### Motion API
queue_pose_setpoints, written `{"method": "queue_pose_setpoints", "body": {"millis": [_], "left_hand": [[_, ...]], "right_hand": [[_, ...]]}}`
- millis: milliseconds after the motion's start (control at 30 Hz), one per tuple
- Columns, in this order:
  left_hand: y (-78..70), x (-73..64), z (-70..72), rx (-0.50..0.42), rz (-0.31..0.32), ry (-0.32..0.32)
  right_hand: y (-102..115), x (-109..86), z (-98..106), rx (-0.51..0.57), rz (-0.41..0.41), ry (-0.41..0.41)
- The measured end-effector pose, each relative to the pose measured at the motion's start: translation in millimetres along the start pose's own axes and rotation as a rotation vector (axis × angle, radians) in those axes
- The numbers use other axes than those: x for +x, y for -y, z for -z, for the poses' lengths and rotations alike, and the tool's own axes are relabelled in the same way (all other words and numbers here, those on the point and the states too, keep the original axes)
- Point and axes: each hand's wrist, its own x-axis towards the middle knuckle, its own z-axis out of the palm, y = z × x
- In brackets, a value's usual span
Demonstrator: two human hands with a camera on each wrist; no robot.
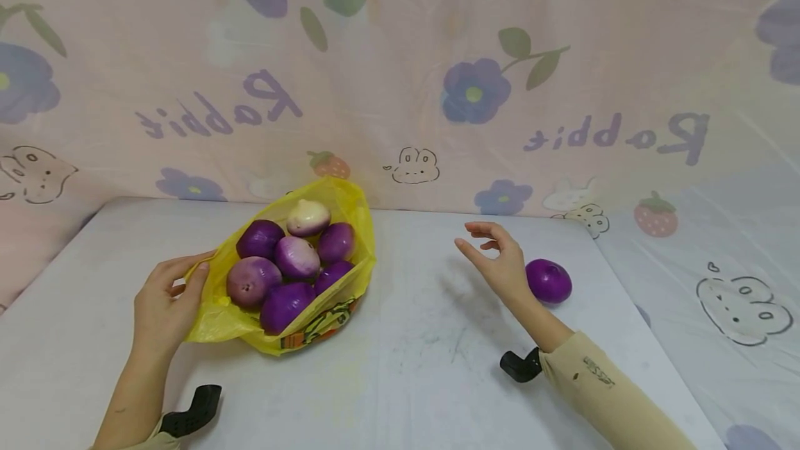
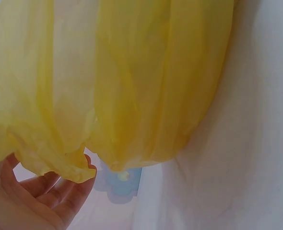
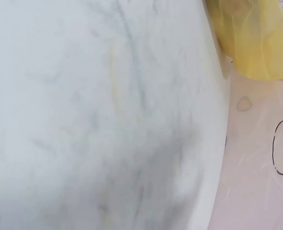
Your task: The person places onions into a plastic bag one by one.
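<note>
A yellow plastic bag (image 1: 215,304) lies on the table with its mouth wide, several purple onions (image 1: 251,282) inside and a paler onion (image 1: 309,218) at the back. My left hand (image 1: 164,305) pinches the left edge of the bag between thumb and fingers; in the left wrist view the bag's side (image 2: 146,86) covers most of what is beyond. Above the table on the right, my right hand (image 1: 500,264) holds nothing, its fingers loosely bent and apart from the thumb. Just right of that wrist a single purple onion (image 1: 550,282) sits on the table.
The white table (image 1: 412,367) carries faint smudges. Behind it hangs a printed cloth (image 1: 387,75) with flowers and rabbits, which also drapes along the right side. A black wrist mount (image 1: 198,410) sticks out at the left wrist, another mount (image 1: 520,367) at the right.
</note>
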Motion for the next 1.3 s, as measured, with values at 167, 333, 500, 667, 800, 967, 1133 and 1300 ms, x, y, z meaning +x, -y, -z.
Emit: {"method": "queue_pose_setpoints", "body": {"millis": [167,333,500,667,800,967,1133,1300], "left_hand": [[1.8,0.0,-0.2,0.007,0.012,0.010],[3.0,0.0,0.9,-0.003,0.009,0.016],[2.5,0.1,0.9,-0.007,0.007,0.010],[4.0,1.7,0.6,0.006,0.009,0.023],[3.5,1.7,0.4,0.012,0.007,0.026],[3.2,1.8,0.4,0.010,0.009,0.028],[3.0,1.8,0.5,0.016,0.013,0.032],[4.0,1.5,-0.3,0.023,0.016,0.027]], "right_hand": [[-17,-1.4,9,-0.045,0.003,-0.092],[-24,-3.4,17,-0.100,0.009,-0.148],[-29,-5.4,26,-0.150,-0.007,-0.166],[-34,-9.1,34,-0.170,-0.045,-0.199],[-37,-12.7,40,-0.186,-0.069,-0.258],[-43,-15.3,47,-0.239,-0.048,-0.342],[-53,-22.4,51,-0.248,-0.078,-0.416],[-57,-27.8,53,-0.243,-0.162,-0.429]]}}
